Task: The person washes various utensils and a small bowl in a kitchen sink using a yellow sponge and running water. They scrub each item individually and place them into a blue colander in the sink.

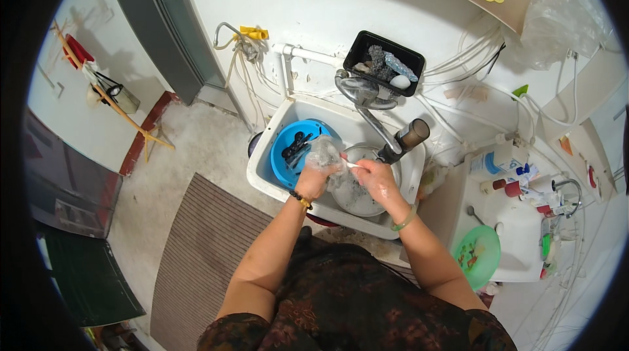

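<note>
My left hand point(314, 183) grips a translucent, sudsy mesh scrubber point(323, 153), which covers part of its fingers. In my right hand point(377, 181) is a slim white utensil point(352, 164); its far end runs into the scrubber and is hidden. Both hands are held over the white sink point(263, 174). To the left in the sink, a blue plastic basin point(276, 166) contains several dark and metal utensils point(297, 146). Beneath my hands lies a round metal basin point(355, 212) with foamy water in it.
A metal faucet point(376, 127) with a brown filter point(413, 135) reaches over the sink. Above it, a black tray point(358, 46) holds scouring pads. At right, a washbasin point(518, 248) bears a green bowl point(486, 252) and several bottles. A striped mat point(206, 252) covers some floor.
</note>
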{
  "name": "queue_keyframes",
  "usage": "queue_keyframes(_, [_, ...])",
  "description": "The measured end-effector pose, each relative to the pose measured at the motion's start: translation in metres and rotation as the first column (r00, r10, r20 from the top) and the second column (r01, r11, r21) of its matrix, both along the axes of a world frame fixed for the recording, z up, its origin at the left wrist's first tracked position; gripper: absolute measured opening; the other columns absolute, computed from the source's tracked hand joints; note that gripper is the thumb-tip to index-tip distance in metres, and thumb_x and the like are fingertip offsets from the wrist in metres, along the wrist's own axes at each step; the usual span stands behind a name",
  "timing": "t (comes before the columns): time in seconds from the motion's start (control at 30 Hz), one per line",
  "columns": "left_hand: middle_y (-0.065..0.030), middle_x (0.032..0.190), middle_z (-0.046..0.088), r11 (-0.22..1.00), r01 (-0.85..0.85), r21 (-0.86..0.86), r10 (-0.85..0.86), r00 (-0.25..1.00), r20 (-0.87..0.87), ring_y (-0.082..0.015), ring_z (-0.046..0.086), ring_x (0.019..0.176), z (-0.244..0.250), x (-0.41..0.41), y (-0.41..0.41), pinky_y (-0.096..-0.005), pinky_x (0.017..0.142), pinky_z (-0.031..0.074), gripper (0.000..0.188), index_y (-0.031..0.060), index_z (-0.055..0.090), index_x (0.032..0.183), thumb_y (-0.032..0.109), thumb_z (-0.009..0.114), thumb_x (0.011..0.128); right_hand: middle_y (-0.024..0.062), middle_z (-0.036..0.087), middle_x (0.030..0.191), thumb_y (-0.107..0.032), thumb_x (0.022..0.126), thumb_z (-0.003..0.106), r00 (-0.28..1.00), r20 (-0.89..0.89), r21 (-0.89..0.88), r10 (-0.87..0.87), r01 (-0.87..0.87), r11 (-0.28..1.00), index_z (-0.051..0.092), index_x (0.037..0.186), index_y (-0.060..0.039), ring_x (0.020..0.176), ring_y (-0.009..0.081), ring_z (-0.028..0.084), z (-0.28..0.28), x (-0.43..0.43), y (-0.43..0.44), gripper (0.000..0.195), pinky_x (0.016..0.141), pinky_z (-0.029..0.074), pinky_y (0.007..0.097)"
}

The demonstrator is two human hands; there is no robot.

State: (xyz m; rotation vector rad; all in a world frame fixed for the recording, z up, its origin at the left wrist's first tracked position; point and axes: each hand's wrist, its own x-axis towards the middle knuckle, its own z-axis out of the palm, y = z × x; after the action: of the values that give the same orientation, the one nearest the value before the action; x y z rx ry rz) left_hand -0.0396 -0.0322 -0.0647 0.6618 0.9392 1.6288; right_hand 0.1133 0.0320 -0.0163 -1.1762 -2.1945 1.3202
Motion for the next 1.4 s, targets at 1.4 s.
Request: queue_keyframes(1.4, [-0.0161,0.092,0.056,0.991,0.0,0.131,0.107,0.58,-0.808,-0.0295,0.052,0.089,0.013,0.002,0.0,-0.0347,0.082,0.041,0.032,-0.0022,0.051,0.103,0.009,0.054,0.074,0.0077,0.053,0.061,-0.023,0.083,0.048,0.996,-0.079,-0.057,0.037,-0.041,0.998,0.059,0.084,-0.0017,0.058,0.018,0.05,-0.027,0.012,-0.006,0.024,0.057,0.04,0.0304])
